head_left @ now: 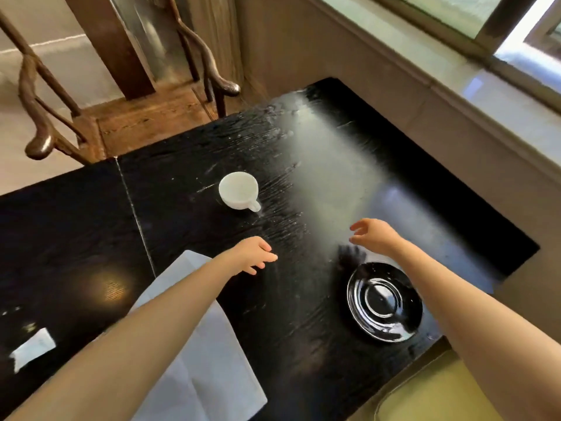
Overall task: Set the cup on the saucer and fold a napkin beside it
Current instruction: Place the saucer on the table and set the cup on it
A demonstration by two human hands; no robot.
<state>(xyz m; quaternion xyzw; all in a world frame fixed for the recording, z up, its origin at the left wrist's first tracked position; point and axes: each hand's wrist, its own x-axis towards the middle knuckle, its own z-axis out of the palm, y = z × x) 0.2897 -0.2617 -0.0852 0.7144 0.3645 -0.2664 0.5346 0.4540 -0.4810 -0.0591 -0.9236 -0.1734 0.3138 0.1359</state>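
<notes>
Cup [238, 190] stood upright beyond the saucer [384, 301], napkin [209, 354] left of it; your left hand [254, 254] and right hand [374, 236] hovered empty, fingers apart, likely reaching cupward

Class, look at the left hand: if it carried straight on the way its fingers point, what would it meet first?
The left hand points rightward over bare table; the first thing in that line is probably the right hand, not the cup, though depth is unclear.

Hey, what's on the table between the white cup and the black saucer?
Nothing. In the head view, only bare dark table runs from the cup to the saucer; the right hand hovers over that stretch, empty.
</notes>
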